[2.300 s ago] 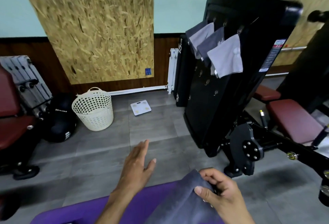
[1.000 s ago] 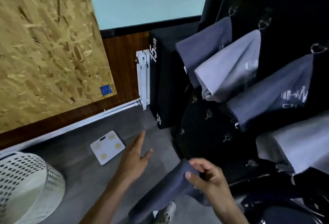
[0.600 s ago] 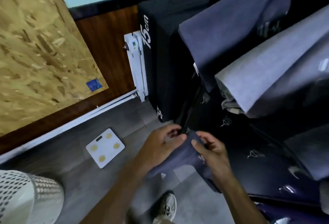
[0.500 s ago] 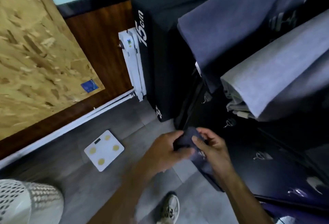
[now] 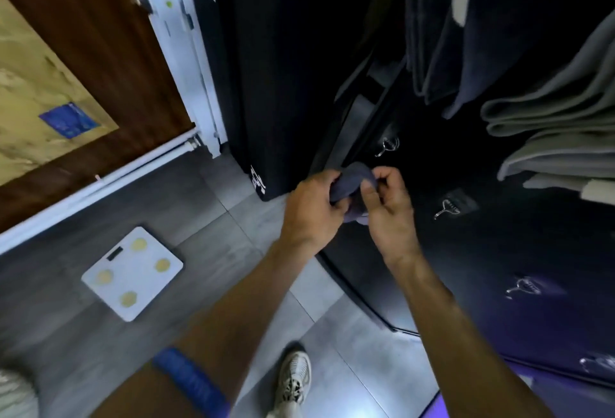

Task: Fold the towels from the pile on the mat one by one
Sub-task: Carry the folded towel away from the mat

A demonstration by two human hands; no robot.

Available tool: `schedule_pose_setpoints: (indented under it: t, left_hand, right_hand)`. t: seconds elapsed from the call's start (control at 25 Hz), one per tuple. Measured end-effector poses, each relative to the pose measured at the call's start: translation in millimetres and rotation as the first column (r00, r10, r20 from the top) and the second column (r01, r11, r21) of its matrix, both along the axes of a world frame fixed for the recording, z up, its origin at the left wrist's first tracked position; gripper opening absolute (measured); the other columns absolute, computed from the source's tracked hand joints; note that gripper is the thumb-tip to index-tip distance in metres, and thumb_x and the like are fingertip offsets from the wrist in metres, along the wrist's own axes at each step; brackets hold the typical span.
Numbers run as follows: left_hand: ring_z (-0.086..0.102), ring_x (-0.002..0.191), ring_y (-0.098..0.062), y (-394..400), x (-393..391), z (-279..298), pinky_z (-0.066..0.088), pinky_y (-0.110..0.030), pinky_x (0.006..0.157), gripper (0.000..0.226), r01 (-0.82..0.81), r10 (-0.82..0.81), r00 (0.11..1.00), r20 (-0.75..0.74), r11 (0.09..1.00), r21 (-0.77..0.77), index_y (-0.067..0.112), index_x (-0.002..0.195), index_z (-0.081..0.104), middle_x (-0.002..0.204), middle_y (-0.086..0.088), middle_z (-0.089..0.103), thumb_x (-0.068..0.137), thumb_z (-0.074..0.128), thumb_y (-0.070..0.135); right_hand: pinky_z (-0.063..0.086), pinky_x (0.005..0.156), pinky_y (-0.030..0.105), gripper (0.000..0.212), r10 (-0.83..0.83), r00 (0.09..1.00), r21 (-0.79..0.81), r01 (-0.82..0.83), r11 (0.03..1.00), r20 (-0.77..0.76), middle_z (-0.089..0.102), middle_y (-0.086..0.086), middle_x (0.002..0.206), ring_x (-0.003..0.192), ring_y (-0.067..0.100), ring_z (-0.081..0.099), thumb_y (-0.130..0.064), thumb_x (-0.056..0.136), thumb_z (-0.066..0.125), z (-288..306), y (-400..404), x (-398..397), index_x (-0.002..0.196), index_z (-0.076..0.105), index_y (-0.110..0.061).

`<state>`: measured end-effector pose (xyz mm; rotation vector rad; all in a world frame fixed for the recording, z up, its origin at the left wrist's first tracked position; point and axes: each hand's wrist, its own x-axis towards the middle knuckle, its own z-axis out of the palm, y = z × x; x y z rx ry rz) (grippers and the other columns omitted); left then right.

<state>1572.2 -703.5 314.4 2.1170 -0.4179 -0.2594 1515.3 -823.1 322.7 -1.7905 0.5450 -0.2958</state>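
So progress-wise, several folded towels were already up on the black hook panel [image 5: 482, 251]: a dark navy towel [image 5: 466, 35] hung at the top right and a light grey folded towel [image 5: 559, 131] sat just below it, so a fair bit looked done. The one in play was a small bunched-up dark blue-grey towel [image 5: 349, 181], held up against the panel just below a silver metal hook [image 5: 387, 146], looking like it was about to be hung. A few more hooks lower on the panel were bare, so my guess was there were more towels to go, though the pile and most of the mat weren't visible, just a purple sliver at the bottom right. The left hand [image 5: 316, 208] was reached forward with its fingers curled round the left side of the bundle, and the right hand [image 5: 387, 204] pinched the right edge between thumb and bent fingers, both arms stretched out over the grey tiled floor [image 5: 233, 228]. A white square bathroom scale [image 5: 133, 273] lay well off to the left.
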Motion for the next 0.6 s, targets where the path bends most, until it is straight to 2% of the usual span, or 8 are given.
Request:
schedule_pose_setpoints:
  t: [0.08,0.16,0.24,0.32,0.4,0.52,0.6]
  left_hand:
    - [0.065,0.087,-0.017,-7.7,10.4,1.5,0.044,-0.02,0.069,0.024,0.013,-0.013,1.0,0.007,1.0,-0.021,0.017,0.107,0.065,0.093,0.0,0.07,0.082,0.067,0.017]
    - [0.066,0.088,-0.014,-15.6,19.6,9.7,0.044,-0.016,0.071,0.027,0.018,-0.017,1.0,0.021,0.999,-0.037,0.018,0.111,0.066,0.095,0.002,0.071,0.083,0.066,0.018]
    - [0.066,0.088,-0.015,-24.2,29.1,19.9,0.051,-0.024,0.075,0.028,0.03,-0.028,0.998,0.048,0.999,-0.04,0.019,0.111,0.066,0.095,0.002,0.072,0.083,0.065,0.017]
    - [0.067,0.086,-0.018,-32.6,35.9,22.9,0.054,-0.034,0.076,0.027,0.067,-0.065,0.996,0.068,0.998,-0.019,0.019,0.107,0.066,0.091,-0.001,0.071,0.081,0.063,0.012]
    - [0.067,0.086,-0.022,-36.0,39.7,18.0,0.054,-0.038,0.074,0.029,0.114,-0.113,0.99,0.082,0.993,-0.012,0.019,0.107,0.065,0.091,-0.002,0.071,0.08,0.059,0.009]
    - [0.067,0.089,-0.022,-35.3,39.4,-1.4,0.054,-0.037,0.075,0.034,0.191,-0.196,0.976,0.099,0.98,0.06,0.023,0.116,0.062,0.095,-0.001,0.07,0.083,0.059,0.014]
    - [0.067,0.089,-0.023,-37.3,39.3,-6.4,0.053,-0.035,0.075,0.031,0.227,-0.23,0.972,0.053,0.972,0.059,0.021,0.112,0.063,0.089,0.001,0.068,0.081,0.061,0.015]
  right_hand:
    - [0.05,0.071,0.02,0.009,-0.02,1.0,-0.037,0.02,0.999,0.004,0.064,0.0,0.089,0.08,0.002,0.061,-0.01,0.099,0.053,4.8,-7.6,8.8,0.107,0.053,-0.014]
    - [0.054,0.078,0.032,0.01,-0.094,0.994,-0.047,0.097,0.994,0.053,0.068,0.005,0.093,0.088,0.012,0.066,-0.015,0.097,0.057,8.8,-12.6,16.3,0.105,0.057,-0.02]
    - [0.056,0.079,0.039,0.009,-0.217,0.971,-0.12,0.227,0.966,0.096,0.071,0.004,0.09,0.086,0.016,0.068,-0.021,0.094,0.061,12.6,-13.7,22.7,0.101,0.062,-0.026]
    - [0.055,0.073,0.036,0.012,-0.319,0.944,-0.341,0.33,0.881,0.09,0.073,0.001,0.088,0.082,0.016,0.069,-0.025,0.094,0.062,15.6,-13.4,27.0,0.105,0.065,-0.025]
    - [0.051,0.067,0.034,0.016,-0.372,0.927,-0.516,0.344,0.784,0.051,0.074,0.001,0.086,0.079,0.022,0.068,-0.028,0.093,0.061,15.4,-11.7,26.6,0.109,0.064,-0.025]
    - [0.051,0.066,0.038,0.013,-0.401,0.915,-0.555,0.313,0.77,-0.04,0.074,0.004,0.085,0.079,0.03,0.068,-0.031,0.092,0.062,-1.1,-11.7,19.8,0.103,0.067,-0.025]
    - [0.053,0.068,0.04,0.014,-0.427,0.902,-0.571,0.316,0.758,-0.067,0.074,0.007,0.084,0.08,0.032,0.068,-0.032,0.092,0.062,-6.2,-15.6,20.4,0.1,0.071,-0.025]
